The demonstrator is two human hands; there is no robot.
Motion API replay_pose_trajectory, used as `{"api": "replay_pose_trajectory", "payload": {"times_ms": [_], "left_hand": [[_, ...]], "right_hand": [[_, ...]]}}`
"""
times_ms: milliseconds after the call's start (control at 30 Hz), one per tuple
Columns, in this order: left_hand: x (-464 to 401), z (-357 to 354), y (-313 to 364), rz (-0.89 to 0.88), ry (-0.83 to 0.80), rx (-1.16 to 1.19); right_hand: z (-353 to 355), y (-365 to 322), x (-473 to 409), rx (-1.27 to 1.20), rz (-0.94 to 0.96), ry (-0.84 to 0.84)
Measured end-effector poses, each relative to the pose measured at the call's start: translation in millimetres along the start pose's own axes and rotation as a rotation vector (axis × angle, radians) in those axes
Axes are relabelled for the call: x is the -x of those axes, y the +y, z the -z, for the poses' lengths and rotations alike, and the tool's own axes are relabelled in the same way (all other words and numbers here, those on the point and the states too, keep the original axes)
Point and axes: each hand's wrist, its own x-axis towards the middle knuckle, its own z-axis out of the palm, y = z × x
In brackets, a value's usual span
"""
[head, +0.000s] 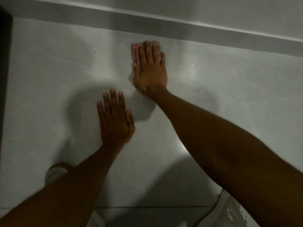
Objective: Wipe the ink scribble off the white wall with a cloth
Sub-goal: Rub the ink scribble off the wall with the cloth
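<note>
My right hand [150, 69] lies flat on the white wall [229, 82], fingers spread, pressing a cloth [135, 52] with red and white stripes against it. Only the cloth's striped edge and a pale corner show past the fingers and palm. My left hand [114, 118] rests flat and bare on the wall below and to the left, a dark ring on its thumb. A faint dark mark [136, 113] sits on the wall just right of that thumb; I cannot tell whether it is ink. Small faint marks also show at the upper left.
A raised white band [180, 28] crosses the wall above my hands. A dark frame edge [5, 63] runs down the far left. A foot in a light shoe [55, 174] shows at the lower left, and white clothing [229, 210] at the lower right.
</note>
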Motion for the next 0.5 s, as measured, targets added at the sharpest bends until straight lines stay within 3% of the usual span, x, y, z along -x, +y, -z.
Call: {"api": "replay_pose_trajectory", "payload": {"times_ms": [200,500], "left_hand": [[-2.1,1.4,-2.8,0.007,-0.051,0.007],[-0.4,8.8,-1.3,-0.019,-0.008,-0.031]], "right_hand": [[-7.5,-52.2,-9.9,-0.007,0.15,-0.04],[-26.5,-19.5,98.7,-0.028,0.261,-0.082]]}}
